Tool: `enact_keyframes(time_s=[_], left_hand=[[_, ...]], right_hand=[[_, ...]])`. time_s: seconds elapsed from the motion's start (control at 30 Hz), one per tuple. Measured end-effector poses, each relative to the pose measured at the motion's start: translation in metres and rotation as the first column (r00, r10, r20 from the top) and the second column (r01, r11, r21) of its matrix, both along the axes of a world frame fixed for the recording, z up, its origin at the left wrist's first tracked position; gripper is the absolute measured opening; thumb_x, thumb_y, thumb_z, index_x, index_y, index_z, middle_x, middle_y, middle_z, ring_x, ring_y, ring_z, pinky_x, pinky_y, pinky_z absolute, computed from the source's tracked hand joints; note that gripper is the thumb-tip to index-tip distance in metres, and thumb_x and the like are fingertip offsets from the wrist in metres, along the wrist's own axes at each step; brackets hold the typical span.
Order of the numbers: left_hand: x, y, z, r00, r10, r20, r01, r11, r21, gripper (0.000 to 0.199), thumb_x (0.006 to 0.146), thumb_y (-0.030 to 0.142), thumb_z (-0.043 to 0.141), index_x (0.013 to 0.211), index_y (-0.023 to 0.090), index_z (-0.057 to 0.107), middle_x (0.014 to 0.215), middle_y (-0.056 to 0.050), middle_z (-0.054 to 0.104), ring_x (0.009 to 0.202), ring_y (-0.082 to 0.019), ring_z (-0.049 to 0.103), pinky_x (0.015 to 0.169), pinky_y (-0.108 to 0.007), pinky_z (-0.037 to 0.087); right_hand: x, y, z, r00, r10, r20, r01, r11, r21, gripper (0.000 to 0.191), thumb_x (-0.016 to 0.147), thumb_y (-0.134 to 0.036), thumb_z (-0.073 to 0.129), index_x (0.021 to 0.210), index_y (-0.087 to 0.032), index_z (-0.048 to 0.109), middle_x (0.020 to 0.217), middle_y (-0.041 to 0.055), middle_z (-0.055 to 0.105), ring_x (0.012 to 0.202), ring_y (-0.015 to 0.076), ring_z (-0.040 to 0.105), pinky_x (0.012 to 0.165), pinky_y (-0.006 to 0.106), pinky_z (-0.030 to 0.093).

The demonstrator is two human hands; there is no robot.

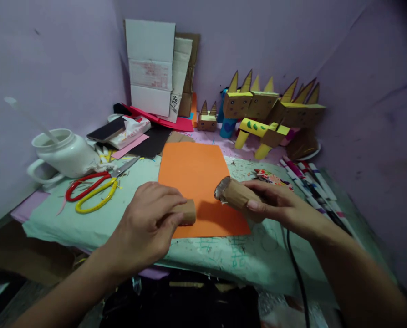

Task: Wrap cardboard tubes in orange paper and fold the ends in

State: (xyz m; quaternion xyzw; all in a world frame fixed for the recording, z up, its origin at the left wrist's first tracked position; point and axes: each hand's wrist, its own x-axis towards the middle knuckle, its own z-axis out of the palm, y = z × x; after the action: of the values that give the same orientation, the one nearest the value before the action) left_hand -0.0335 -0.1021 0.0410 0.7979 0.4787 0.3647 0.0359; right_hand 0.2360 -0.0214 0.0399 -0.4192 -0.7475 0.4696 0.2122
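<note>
Head view: the orange sheet [193,168], likely floppy, lies flat. Your right hand [288,209] pinches the right tube [239,196] above its right edge; your left hand [149,218] curls round the left tube [190,212] over the sheet. Both look light, crushable; grip mid-body.

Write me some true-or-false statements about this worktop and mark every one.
1. The left hand holds a piece of brown cardboard. True.
2. The right hand holds the scissors. False: it holds a brown cardboard roll; the scissors lie on the table.
3. The markers lie to the right of the orange sheet. True.
4. Both scissor handles are red. False: one is red, the other yellow.
</note>
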Motion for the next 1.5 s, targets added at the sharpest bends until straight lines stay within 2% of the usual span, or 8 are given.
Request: enact_keyframes(time_s=[0.17,0.27,0.33,0.4,0.63,0.87,1.23,1.5], left_hand=[[0.008,-0.02,-0.022,0.997,0.007,0.074,-0.005,1.0,-0.022,0.014,0.081,0.008,0.055,0.086,0.021,0.059,0.079,0.0,0.063,0.078,-0.017,0.059,0.077,-0.039,0.046],[0.008,-0.027,-0.034,0.985,0.158,0.076,-0.157,0.988,-0.016,0.015,0.08,0.011,0.056,0.089,0.023,0.057,0.087,-0.003,0.06,0.085,-0.02,0.058,0.077,-0.042,0.047],[0.008,-0.028,-0.039,0.957,0.286,0.047,-0.287,0.957,0.025,0.02,0.08,0.015,0.057,0.098,0.024,0.055,0.1,-0.006,0.057,0.095,-0.025,0.055,0.081,-0.047,0.047],[0.006,-0.027,-0.043,0.936,0.351,0.009,-0.35,0.934,0.07,0.027,0.08,0.018,0.058,0.105,0.025,0.052,0.11,-0.008,0.053,0.104,-0.028,0.051,0.088,-0.052,0.044],[0.003,-0.02,-0.054,0.96,0.28,-0.006,-0.28,0.96,0.008,0.028,0.083,0.018,0.056,0.11,0.024,0.052,0.121,-0.009,0.052,0.113,-0.03,0.047,0.094,-0.056,0.042],[0.003,-0.017,-0.056,0.966,0.257,-0.006,-0.257,0.966,-0.007,0.026,0.084,0.018,0.055,0.109,0.023,0.053,0.115,-0.009,0.056,0.111,-0.028,0.049,0.093,-0.055,0.044],[0.002,-0.015,-0.056,0.968,0.252,0.005,-0.252,0.967,-0.037,0.024,0.083,0.018,0.056,0.107,0.022,0.056,0.112,-0.009,0.059,0.11,-0.027,0.05,0.093,-0.054,0.044],[0.002,-0.014,-0.056,0.966,0.257,0.002,-0.257,0.966,-0.016,0.023,0.084,0.02,0.055,0.107,0.022,0.056,0.111,-0.008,0.06,0.109,-0.028,0.052,0.091,-0.055,0.045]], right_hand=[[-0.004,-0.007,-0.001,0.993,0.082,0.088,-0.095,0.984,0.153,0.032,0.078,-0.028,0.06,0.109,-0.023,0.061,0.11,0.0048,0.067,0.1,0.0243,0.061,0.082,0.035,0.05],[-0.006,-0.014,-0.005,0.991,0.092,0.098,-0.109,0.975,0.191,0.031,0.078,-0.024,0.059,0.109,-0.022,0.061,0.109,0.0045,0.068,0.098,0.0224,0.062,0.082,0.034,0.05],[-0.006,-0.018,-0.009,0.99,0.089,0.107,-0.112,0.968,0.225,0.032,0.078,-0.023,0.059,0.11,-0.02,0.06,0.107,0.0054,0.068,0.095,0.0216,0.063,0.081,0.034,0.05],[-0.006,-0.022,-0.013,0.988,0.078,0.132,-0.112,0.953,0.281,0.033,0.078,-0.022,0.06,0.111,-0.019,0.06,0.105,0.0066,0.068,0.093,0.0218,0.063,0.081,0.035,0.049],[-0.01,-0.025,-0.021,0.974,0.1,0.203,-0.174,0.903,0.394,0.036,0.078,-0.018,0.059,0.114,-0.019,0.059,0.107,0.0087,0.068,0.094,0.023,0.061,0.082,0.039,0.048],[-0.013,-0.026,-0.024,0.957,0.104,0.271,-0.217,0.876,0.432,0.039,0.077,-0.017,0.06,0.116,-0.016,0.06,0.107,0.0108,0.067,0.095,0.0242,0.061,0.083,0.04,0.048],[-0.013,-0.026,-0.022,0.94,0.119,0.319,-0.255,0.865,0.431,0.041,0.078,-0.017,0.061,0.118,-0.014,0.06,0.107,0.0118,0.068,0.096,0.0255,0.061,0.085,0.041,0.046],[-0.013,-0.026,-0.027,0.962,0.115,0.249,-0.222,0.86,0.459,0.038,0.077,-0.016,0.061,0.116,-0.017,0.06,0.104,0.0104,0.069,0.093,0.0237,0.062,0.082,0.039,0.047]])
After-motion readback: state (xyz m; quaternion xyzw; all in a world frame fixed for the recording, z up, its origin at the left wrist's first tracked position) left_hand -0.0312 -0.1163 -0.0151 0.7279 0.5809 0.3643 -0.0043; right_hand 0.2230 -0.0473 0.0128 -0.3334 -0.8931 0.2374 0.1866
